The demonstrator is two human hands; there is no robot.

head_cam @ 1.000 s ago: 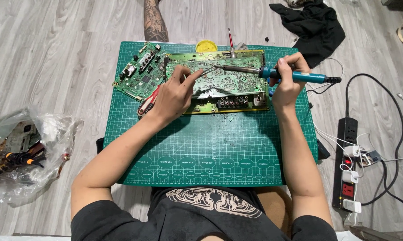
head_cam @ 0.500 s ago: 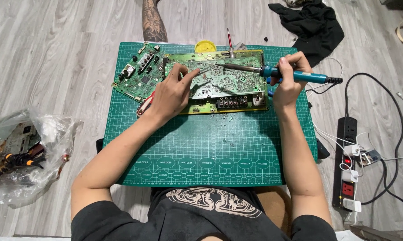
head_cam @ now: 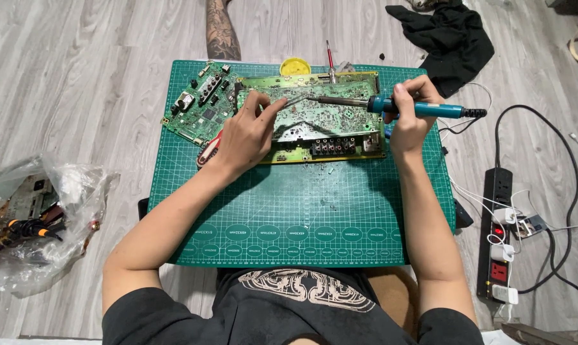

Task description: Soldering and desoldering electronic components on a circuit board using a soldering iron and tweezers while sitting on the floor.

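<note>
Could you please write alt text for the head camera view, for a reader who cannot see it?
A person seated on the floor solders a large circuit board on a green cutting mat: the right hand holds a blue soldering iron, the left hand rests on the board. A smaller circuit board lies left; a power strip lies right.

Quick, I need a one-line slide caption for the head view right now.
Right hand holds soldering iron to circuit board; left hand steadies it.

A blue-handled soldering iron [head_cam: 404, 106] lies over a green circuit board [head_cam: 314, 118] on a green gridded mat [head_cam: 302, 211].
</note>
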